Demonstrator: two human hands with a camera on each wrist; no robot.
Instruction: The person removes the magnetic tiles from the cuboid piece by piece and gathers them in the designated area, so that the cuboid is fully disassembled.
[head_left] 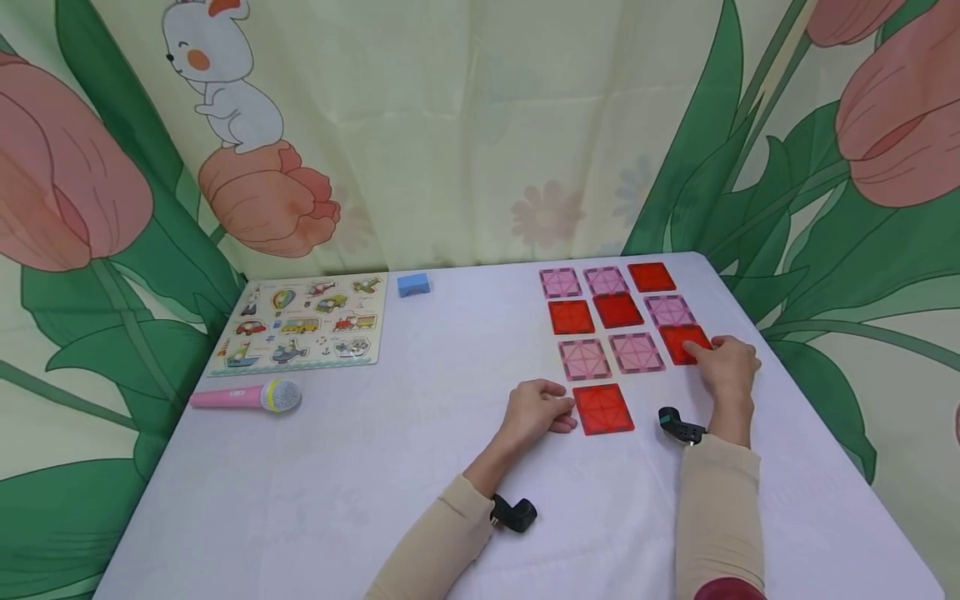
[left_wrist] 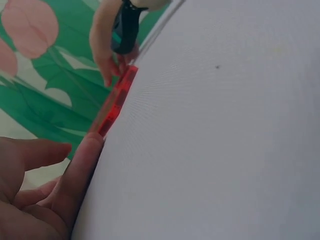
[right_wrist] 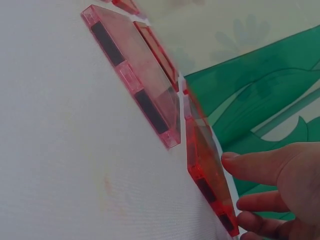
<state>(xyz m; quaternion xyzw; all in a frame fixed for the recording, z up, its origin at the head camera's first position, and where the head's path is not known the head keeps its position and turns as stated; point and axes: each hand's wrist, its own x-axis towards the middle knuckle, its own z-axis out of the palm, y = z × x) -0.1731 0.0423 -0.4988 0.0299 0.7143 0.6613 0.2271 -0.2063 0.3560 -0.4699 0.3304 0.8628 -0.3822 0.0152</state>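
Observation:
My right hand (head_left: 727, 367) is at a red square magnetic tile (head_left: 681, 347) on the right; its thumb overlaps the top and its other fingers lie by the right edge. In the right wrist view, that hand's thumb and fingers are spread apart beside the tile (right_wrist: 212, 172). My left hand (head_left: 531, 412) rests on the table just left of the nearest red tile (head_left: 604, 409). Seen from the left wrist, one fingertip is right at that tile's edge (left_wrist: 119, 102), with the thumb held away from it.
Several pink tiles (head_left: 585, 360) and red tiles (head_left: 618, 310) lie flat in rows behind my hands. On the left are a vehicle puzzle board (head_left: 300, 323) and a pink microphone (head_left: 243, 396). A small blue block (head_left: 413, 285) sits by the back edge of the white-covered table (head_left: 360, 492).

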